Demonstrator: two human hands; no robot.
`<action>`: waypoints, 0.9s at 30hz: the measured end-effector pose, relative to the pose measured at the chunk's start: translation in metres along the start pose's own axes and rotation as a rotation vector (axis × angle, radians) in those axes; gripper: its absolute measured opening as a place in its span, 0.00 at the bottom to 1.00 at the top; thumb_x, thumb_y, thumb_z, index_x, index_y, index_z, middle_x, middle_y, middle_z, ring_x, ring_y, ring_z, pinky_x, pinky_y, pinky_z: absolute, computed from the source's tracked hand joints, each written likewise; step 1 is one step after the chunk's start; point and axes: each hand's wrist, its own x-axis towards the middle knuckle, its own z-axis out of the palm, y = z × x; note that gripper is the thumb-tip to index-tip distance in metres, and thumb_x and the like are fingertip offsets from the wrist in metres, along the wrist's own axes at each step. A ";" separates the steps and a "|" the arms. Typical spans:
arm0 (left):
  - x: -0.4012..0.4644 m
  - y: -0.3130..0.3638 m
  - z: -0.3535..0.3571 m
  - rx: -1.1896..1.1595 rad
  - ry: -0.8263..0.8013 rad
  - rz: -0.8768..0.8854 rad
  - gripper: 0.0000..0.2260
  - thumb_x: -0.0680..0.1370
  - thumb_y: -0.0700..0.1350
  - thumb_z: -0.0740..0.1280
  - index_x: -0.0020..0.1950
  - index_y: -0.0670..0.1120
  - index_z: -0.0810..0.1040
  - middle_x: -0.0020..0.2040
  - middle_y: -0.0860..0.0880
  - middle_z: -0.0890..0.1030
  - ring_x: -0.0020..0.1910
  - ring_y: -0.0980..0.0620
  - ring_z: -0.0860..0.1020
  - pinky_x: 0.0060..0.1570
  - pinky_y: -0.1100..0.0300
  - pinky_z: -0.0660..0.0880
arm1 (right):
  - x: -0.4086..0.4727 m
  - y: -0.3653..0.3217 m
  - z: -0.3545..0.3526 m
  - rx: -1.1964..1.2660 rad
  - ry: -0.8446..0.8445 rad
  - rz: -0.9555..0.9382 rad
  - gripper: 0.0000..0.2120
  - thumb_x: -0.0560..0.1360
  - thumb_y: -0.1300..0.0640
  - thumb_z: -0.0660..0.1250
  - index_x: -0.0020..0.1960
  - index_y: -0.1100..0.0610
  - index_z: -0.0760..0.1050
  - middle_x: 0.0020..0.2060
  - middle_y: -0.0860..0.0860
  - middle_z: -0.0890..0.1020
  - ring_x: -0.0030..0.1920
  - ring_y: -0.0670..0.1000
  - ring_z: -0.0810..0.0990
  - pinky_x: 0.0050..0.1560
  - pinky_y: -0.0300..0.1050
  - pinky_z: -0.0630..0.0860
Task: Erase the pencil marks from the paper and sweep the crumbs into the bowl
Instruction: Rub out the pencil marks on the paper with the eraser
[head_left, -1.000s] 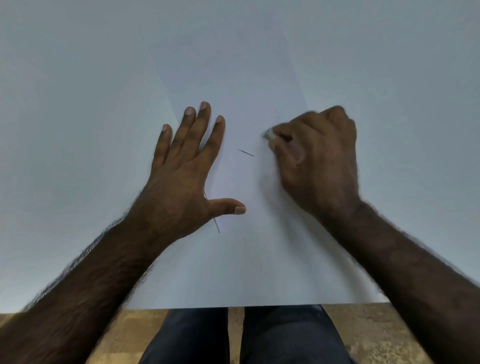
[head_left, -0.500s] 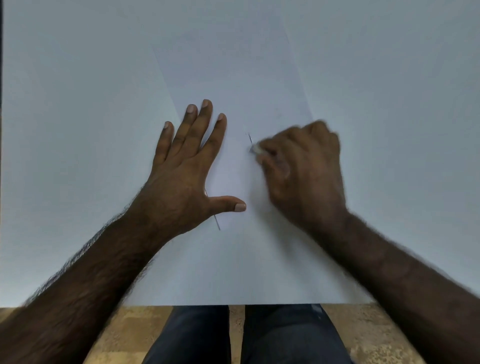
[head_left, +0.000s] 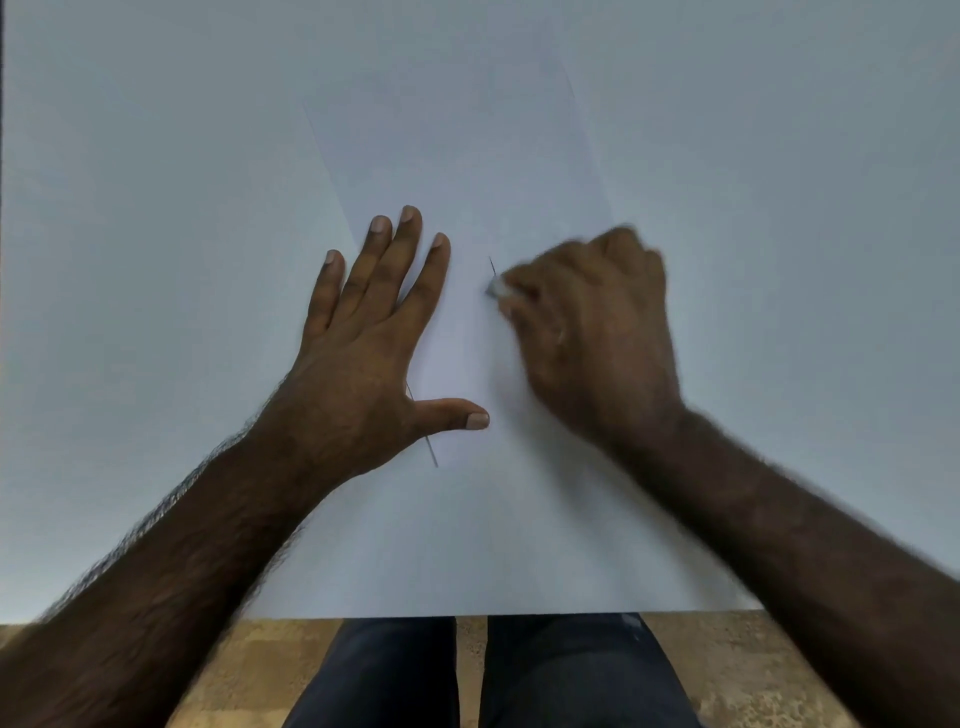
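The right hand (head_left: 592, 332) has been drawn nearer since a second ago, its grip pinching a small white eraser (head_left: 494, 287) against the white sheet of paper (head_left: 519, 493); the left hand (head_left: 374, 343) is spread flat.

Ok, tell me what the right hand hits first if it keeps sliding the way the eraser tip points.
The right hand pinches an eraser aimed at the left hand. Bare paper comes first, then probably the left forefinger.

A pale grey worktop (head_left: 156, 260) carries one white sheet of paper (head_left: 467, 545), lying flat with its near edge flush with the worktop's front edge.
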 end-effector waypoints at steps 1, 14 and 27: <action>0.000 0.000 0.001 -0.001 0.008 -0.003 0.58 0.68 0.83 0.56 0.87 0.53 0.39 0.86 0.53 0.33 0.84 0.54 0.31 0.82 0.50 0.31 | -0.014 -0.010 0.001 0.027 -0.030 -0.052 0.08 0.80 0.54 0.69 0.55 0.51 0.86 0.47 0.51 0.85 0.49 0.62 0.78 0.50 0.56 0.71; 0.000 -0.001 0.003 0.017 0.008 -0.004 0.58 0.67 0.82 0.56 0.87 0.53 0.39 0.86 0.52 0.34 0.84 0.53 0.32 0.82 0.50 0.31 | 0.005 -0.010 0.011 -0.006 0.031 0.013 0.07 0.82 0.54 0.69 0.56 0.52 0.86 0.48 0.51 0.86 0.51 0.61 0.79 0.52 0.56 0.69; 0.001 -0.001 0.002 0.023 0.008 -0.008 0.59 0.67 0.83 0.56 0.87 0.53 0.40 0.86 0.52 0.34 0.84 0.53 0.32 0.82 0.50 0.31 | 0.022 0.005 0.012 0.095 0.078 -0.016 0.10 0.84 0.51 0.69 0.55 0.54 0.86 0.47 0.51 0.86 0.49 0.59 0.79 0.50 0.58 0.74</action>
